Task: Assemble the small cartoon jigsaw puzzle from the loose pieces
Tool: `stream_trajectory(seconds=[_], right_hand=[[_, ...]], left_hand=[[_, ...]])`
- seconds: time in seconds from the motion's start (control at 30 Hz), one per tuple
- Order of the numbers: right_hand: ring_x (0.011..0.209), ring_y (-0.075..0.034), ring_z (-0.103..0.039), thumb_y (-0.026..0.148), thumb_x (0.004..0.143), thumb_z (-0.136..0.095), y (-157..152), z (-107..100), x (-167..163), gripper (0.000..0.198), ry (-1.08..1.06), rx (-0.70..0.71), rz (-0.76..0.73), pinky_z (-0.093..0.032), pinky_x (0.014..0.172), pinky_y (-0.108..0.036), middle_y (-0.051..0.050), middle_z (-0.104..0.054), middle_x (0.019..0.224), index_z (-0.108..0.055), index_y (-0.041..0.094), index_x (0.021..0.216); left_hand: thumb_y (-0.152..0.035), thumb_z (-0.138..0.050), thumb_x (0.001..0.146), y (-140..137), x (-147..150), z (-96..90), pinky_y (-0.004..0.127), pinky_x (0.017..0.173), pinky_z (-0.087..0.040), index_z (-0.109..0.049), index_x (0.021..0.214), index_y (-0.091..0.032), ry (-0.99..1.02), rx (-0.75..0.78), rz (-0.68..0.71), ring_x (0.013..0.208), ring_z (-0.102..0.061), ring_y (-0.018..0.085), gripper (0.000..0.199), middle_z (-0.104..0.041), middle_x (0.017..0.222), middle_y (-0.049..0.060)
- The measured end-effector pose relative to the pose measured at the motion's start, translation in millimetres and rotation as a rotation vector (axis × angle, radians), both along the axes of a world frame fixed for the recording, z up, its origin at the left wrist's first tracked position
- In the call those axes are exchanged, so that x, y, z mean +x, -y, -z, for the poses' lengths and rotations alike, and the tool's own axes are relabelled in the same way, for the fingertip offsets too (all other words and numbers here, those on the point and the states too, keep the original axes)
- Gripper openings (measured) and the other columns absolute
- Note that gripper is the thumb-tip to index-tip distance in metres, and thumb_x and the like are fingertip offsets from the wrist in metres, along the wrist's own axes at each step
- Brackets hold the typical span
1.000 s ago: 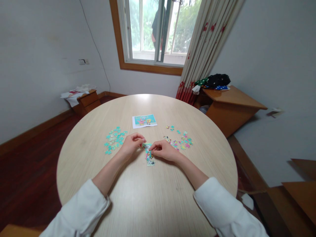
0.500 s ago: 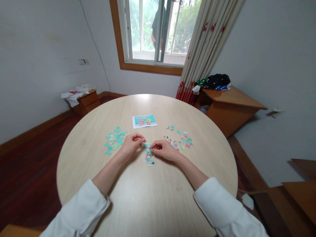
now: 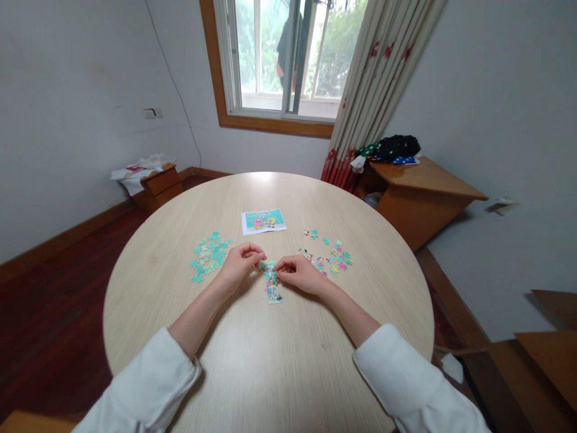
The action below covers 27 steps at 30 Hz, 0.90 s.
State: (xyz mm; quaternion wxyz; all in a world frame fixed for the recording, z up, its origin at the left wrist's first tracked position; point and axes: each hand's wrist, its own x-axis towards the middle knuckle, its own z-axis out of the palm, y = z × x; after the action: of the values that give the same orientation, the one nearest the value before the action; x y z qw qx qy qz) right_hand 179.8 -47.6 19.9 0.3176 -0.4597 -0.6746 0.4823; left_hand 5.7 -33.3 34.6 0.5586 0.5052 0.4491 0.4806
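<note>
A narrow strip of joined jigsaw pieces [image 3: 273,291] with a cartoon print lies on the table in front of me. At its upper left corner, my left hand [image 3: 244,263] pinches a small teal puzzle piece between thumb and fingertip, mostly hidden by the fingers. From the right, my right hand [image 3: 297,272] has its thumb and fingers closed on the strip's upper right edge. Loose teal and pale puzzle pieces [image 3: 210,255] are spread left of my left hand. More loose pieces [image 3: 339,257], pink, yellow and teal, lie beyond my right hand.
A picture sheet [image 3: 264,222] with cartoon figures lies behind my hands on the round wooden table [image 3: 279,361]. Past the table stand a curtained window [image 3: 288,60], a wooden cabinet [image 3: 415,198] bearing dark cloth, and a small wooden stand [image 3: 163,183] at left.
</note>
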Motion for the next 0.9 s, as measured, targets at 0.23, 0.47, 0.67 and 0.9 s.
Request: stream_trajectory(seconds=[0.23, 0.47, 0.67, 0.9], right_hand=[[0.059, -0.01, -0.055, 0.016, 0.068, -0.058, -0.2, 1.3, 0.6, 0.015, 0.013, 0.01, 0.009, -0.041, 0.058, -0.022, -0.001, -0.065, 0.064, -0.068, 0.013, 0.078], [0.059, -0.01, -0.055, 0.015, 0.068, -0.057, -0.9, 3.3, 0.2, 0.015, 0.008, 0.015, 0.01, -0.041, 0.058, -0.021, -0.001, -0.065, 0.065, -0.068, 0.012, 0.078], [0.059, -0.01, -0.055, 0.016, 0.068, -0.058, -0.8, 2.9, 0.5, 0.015, 0.01, 0.017, 0.011, -0.042, 0.058, -0.022, -0.001, -0.065, 0.064, -0.068, 0.013, 0.078], [0.058, -0.01, -0.055, 0.016, 0.068, -0.058, -1.1, 3.6, 0.3, 0.015, 0.006, 0.009, 0.006, -0.041, 0.057, -0.021, -0.001, -0.064, 0.063, -0.068, 0.013, 0.078]], left_hand=[[-0.023, -0.068, 0.054, 1.3, 0.8, -2.3, 0.024, 0.052, -0.036, -0.061, 0.06, -0.015, 0.003, -0.004, -0.004, 0.05, -0.048, 0.01, 0.012, -0.061, 0.057, 0.002], [-0.022, -0.068, 0.056, 0.8, 0.1, -1.4, 0.023, 0.052, -0.035, -0.061, 0.061, -0.015, 0.004, 0.004, 0.008, 0.051, -0.048, 0.01, 0.011, -0.06, 0.055, 0.001], [-0.023, -0.067, 0.054, 0.9, 0.8, -2.7, 0.023, 0.051, -0.034, -0.061, 0.059, -0.016, -0.003, 0.004, -0.001, 0.05, -0.047, 0.01, 0.011, -0.059, 0.054, 0.001], [-0.022, -0.068, 0.056, 0.0, 0.1, -0.1, 0.024, 0.051, -0.034, -0.061, 0.06, -0.016, 0.0, 0.004, 0.007, 0.05, -0.047, 0.01, 0.01, -0.058, 0.054, 0.0]])
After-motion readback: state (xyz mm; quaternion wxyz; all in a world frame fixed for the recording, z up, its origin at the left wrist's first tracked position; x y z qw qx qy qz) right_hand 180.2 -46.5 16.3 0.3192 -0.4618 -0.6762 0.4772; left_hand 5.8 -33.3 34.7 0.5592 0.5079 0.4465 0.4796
